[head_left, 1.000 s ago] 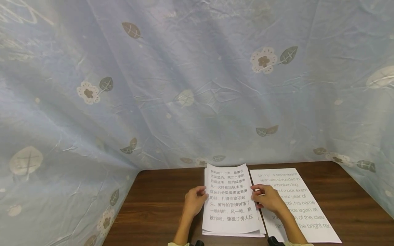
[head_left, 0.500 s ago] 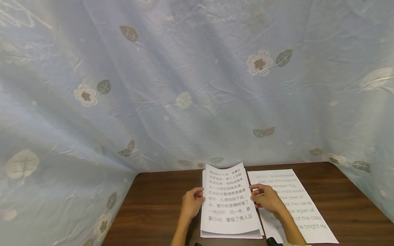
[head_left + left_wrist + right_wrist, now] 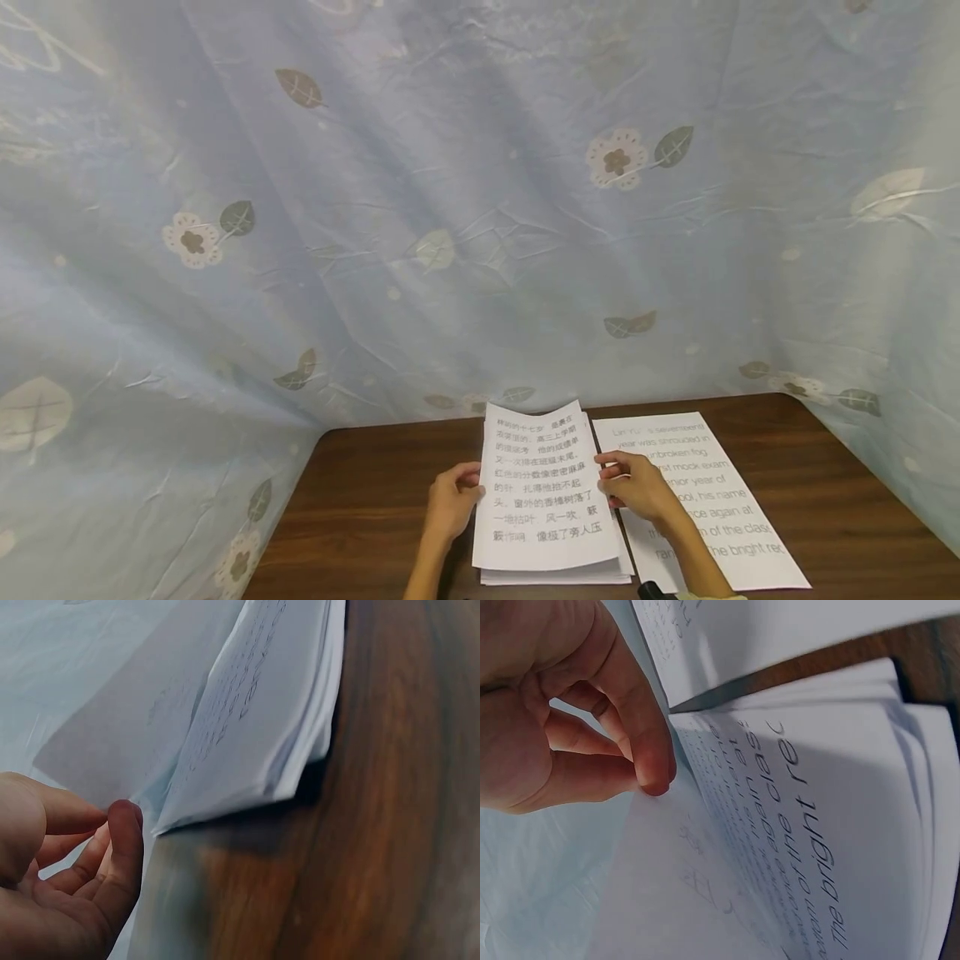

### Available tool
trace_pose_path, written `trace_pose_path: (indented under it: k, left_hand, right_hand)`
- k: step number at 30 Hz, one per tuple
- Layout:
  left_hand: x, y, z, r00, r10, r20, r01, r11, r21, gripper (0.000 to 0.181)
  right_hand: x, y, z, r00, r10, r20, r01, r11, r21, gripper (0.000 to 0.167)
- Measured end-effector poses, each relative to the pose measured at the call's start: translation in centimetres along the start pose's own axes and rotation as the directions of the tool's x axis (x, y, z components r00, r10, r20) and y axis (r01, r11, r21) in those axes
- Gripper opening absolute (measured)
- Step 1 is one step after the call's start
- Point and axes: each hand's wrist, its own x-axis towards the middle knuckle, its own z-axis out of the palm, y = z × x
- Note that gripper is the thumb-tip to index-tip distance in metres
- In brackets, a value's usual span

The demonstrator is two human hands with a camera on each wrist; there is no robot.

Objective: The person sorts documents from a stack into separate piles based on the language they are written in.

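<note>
A white sheet of paper (image 3: 540, 492) printed with Chinese characters is pinched at its two side edges, by my left hand (image 3: 452, 500) and my right hand (image 3: 637, 487). It bows between them, its upper corners curling up. Below lies a paper stack (image 3: 558, 577), mostly hidden by the sheet in the head view. Both wrist views show a gap between the raised sheet (image 3: 124, 720) and the stack (image 3: 251, 727). In the right wrist view the stack's top page (image 3: 870, 802) carries English text. Thumb and fingertips meet on the sheet's edge in each wrist view.
Right of the stack lies another white paper (image 3: 738, 508) with large English print, partly behind my right forearm. Both rest on a dark brown wooden table (image 3: 360, 500). A pale blue curtain (image 3: 450, 167) with flowers and leaves hangs behind and at the sides.
The sheet has risen off the stack and bows more, with both hands keeping hold of its edges. The whole head view has shifted slightly, so everything sits further left.
</note>
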Motion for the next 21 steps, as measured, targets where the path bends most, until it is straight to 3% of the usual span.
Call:
trace_pose_path:
  k: [21]
  left_hand:
    - [-0.4,-2.7,-4.1,0.999,-0.045,-0.018,0.045,0.999,0.015,0.038]
  right_hand:
    - [0.3,-0.3,4.5,1.0,0.019,0.003,-0.019,0.994,0.106,0.048]
